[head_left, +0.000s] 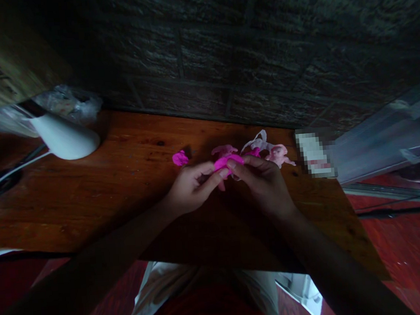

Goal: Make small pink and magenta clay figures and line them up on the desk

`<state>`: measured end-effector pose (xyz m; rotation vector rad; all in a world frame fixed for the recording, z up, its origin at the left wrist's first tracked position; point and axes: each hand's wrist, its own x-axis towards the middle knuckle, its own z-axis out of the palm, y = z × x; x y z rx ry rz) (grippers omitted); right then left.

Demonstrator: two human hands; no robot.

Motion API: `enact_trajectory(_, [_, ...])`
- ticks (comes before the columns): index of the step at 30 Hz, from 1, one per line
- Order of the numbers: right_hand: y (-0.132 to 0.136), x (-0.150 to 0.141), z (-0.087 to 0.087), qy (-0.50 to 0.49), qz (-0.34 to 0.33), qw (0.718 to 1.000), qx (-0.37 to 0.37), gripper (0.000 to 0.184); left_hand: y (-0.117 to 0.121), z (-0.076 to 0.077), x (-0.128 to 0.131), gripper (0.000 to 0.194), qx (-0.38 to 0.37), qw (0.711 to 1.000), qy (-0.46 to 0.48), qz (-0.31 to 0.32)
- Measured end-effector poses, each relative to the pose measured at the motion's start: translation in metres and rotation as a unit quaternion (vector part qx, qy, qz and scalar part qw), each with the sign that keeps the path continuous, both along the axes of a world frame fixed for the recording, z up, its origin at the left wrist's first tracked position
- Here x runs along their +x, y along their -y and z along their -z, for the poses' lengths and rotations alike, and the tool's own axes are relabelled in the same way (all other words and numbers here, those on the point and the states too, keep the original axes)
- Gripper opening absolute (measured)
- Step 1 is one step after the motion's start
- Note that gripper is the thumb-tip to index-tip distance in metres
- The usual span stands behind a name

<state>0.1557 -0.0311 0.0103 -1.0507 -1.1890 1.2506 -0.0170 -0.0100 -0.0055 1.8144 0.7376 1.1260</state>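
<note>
Both the left fingers (213, 180) and right fingers (240, 170) clamp a bright pink piece (222, 163) lying between their tips.

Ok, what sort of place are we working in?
Likely a room in a home, though a small workroom is possible: a brown wooden table stands along a dark stone-patterned wall, with a reddish wood-look floor below.

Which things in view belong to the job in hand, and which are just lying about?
Job in hand:
bright pink piece, held by left hand and right hand
probably pink lump and pale pink pieces nearby

Apparently lying about:
white cone-shaped object
clear plastic
pixelated item at right
</note>
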Motion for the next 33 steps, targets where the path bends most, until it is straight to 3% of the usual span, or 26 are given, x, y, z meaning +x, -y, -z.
enact_trajectory(9, [0.0002, 0.0050, -0.0046, 0.028, -0.045, 0.998, 0.020, 0.018, -0.0003, 0.0011, -0.0003, 0.029, 0.008, 1.000, -0.004, -0.004])
enact_trajectory(15, [-0.0015, 0.0052, -0.0002, 0.022, -0.018, 0.999, 0.022, 0.024, -0.0030, -0.0010, -0.0010, 0.033, 0.033, 0.999, -0.014, -0.011])
enact_trajectory(23, [-0.0023, 0.0081, 0.0039, -0.008, -0.113, 0.993, -0.033, 0.024, -0.0011, -0.0011, -0.0071, 0.038, 0.049, 0.997, -0.040, -0.050])
enact_trajectory(29, [-0.0021, 0.0094, 0.0040, 0.009, -0.083, 0.996, -0.028, 0.024, -0.0045, -0.0003, -0.0060, 0.037, 0.006, 1.000, -0.029, 0.000])
enact_trajectory(33, [-0.0035, 0.0106, 0.0038, 0.016, -0.070, 0.997, -0.010, 0.020, -0.0050, 0.0014, -0.0066, 0.026, -0.017, 0.998, -0.030, 0.046])
